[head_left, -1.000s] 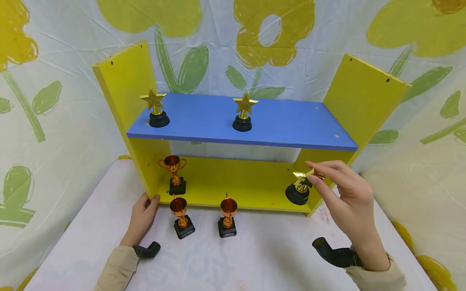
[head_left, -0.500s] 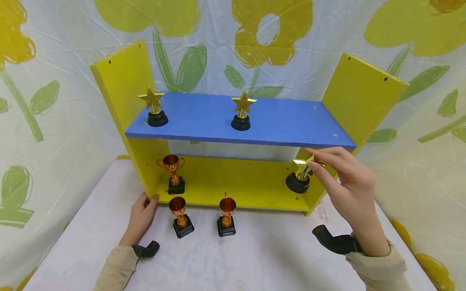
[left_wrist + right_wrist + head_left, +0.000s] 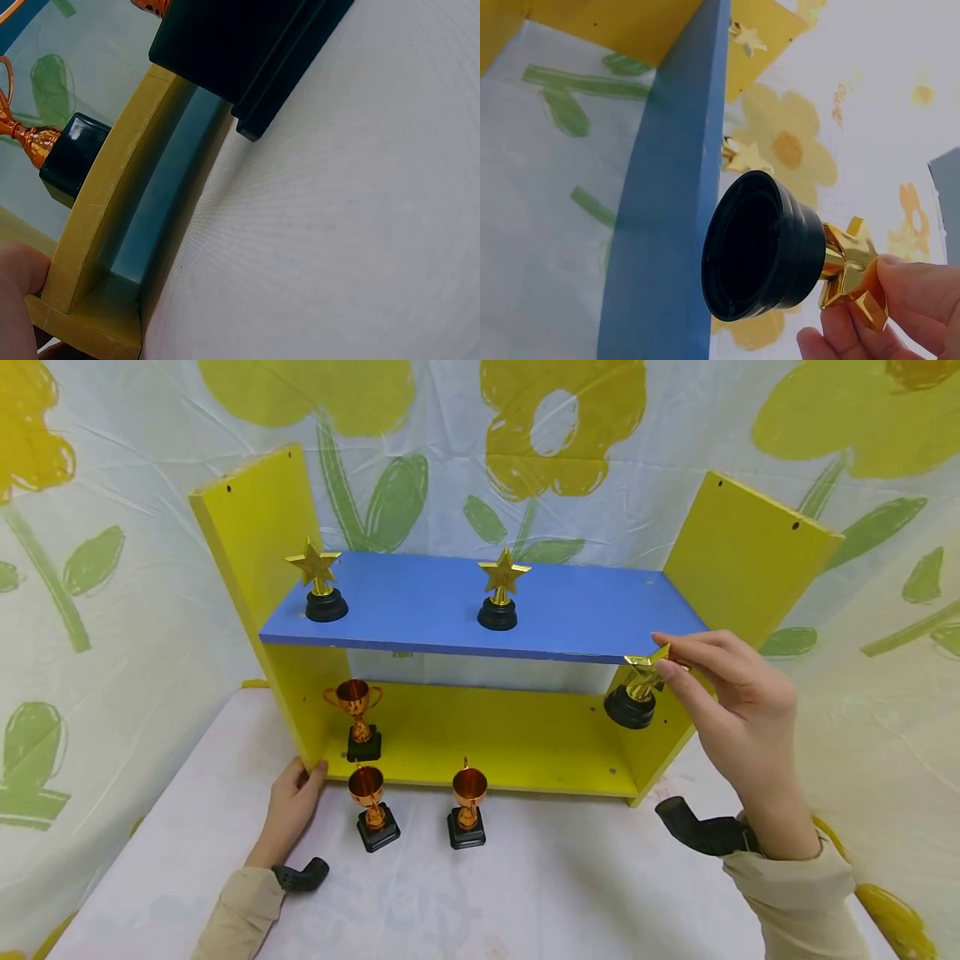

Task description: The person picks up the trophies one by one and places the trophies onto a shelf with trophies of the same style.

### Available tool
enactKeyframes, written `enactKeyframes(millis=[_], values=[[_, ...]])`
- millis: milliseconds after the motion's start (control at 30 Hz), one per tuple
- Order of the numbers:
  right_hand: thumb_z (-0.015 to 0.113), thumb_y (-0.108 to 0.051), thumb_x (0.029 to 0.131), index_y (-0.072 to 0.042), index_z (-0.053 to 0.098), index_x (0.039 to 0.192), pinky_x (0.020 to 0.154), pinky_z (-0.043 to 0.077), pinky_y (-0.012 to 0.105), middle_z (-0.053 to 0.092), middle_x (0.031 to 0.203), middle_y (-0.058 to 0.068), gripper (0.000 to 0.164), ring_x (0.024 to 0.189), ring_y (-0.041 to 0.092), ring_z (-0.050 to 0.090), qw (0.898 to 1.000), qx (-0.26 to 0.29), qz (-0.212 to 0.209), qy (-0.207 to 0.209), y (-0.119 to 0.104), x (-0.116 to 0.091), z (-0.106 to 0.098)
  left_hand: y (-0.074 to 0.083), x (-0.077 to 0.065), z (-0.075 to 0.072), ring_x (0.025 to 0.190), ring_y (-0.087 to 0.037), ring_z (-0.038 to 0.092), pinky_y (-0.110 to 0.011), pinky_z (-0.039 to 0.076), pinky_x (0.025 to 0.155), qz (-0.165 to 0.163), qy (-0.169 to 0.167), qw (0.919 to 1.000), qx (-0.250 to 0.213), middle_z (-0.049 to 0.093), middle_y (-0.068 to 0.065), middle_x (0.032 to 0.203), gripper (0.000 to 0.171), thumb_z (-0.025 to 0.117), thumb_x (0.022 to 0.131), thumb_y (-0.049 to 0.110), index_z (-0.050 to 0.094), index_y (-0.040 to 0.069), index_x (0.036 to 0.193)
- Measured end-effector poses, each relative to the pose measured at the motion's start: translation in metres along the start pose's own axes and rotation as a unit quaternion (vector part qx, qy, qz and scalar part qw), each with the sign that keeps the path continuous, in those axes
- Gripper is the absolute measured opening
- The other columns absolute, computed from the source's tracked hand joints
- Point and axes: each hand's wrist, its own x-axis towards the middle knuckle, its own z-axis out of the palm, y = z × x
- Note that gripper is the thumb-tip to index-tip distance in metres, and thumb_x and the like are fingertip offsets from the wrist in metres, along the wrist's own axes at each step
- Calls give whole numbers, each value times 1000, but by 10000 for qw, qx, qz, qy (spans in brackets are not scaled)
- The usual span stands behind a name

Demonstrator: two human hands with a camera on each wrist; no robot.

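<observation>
My right hand (image 3: pixel 738 714) pinches a gold star trophy (image 3: pixel 641 681) by its star, thumb and fingertips on the points. The trophy tilts in front of the right end of the blue shelf board (image 3: pixel 585 610); its hollow black base (image 3: pixel 761 244) shows in the right wrist view. My left hand (image 3: pixel 292 810) grips the lower left corner of the yellow and blue shelf unit (image 3: pixel 97 225), with thumb and fingers on either side of the edge. Two more star trophies, one at the left (image 3: pixel 324 589) and one at the middle (image 3: pixel 501 593), stand upright on the blue board.
A bronze cup trophy (image 3: pixel 362 722) stands on the lower yellow board (image 3: pixel 487 735) at the left. Two similar cups, one at the left (image 3: pixel 373 814) and one nearer the middle (image 3: pixel 467 810), stand on the white table (image 3: pixel 555 893) before the unit. Yellow side panels (image 3: pixel 750 552) rise above the blue board.
My right hand has lifted the star trophy from in front of the lower board up to the blue board's front edge, and shifted slightly right. The left hand stays at the corner.
</observation>
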Motion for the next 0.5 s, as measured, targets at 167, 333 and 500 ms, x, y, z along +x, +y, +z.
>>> enactKeyframes(millis=[167,333,500], values=[[63,21,84,20,67,104,87,51,21,70,102,12,20,95,22,64,9996,-217,129,104,0,11,-4,-1,-1,0,118,-31,51,-48,39,101,31,12,10000,-5,58,-22,130,42,49,104,32,55,-2,128],[64,20,83,19,68,102,83,52,20,70,100,14,19,94,22,65,9997,-97,88,197,2,20,-9,-2,-2,1,119,-31,51,-49,39,101,-14,-7,10000,4,57,-22,130,41,49,104,32,55,-1,128],[63,21,84,22,66,103,85,52,21,70,100,13,20,91,21,65,9995,-61,195,245,4,29,-13,-1,-2,1,118,-32,52,-49,40,101,24,30,10000,1,58,-21,130,39,50,104,31,56,-1,127]])
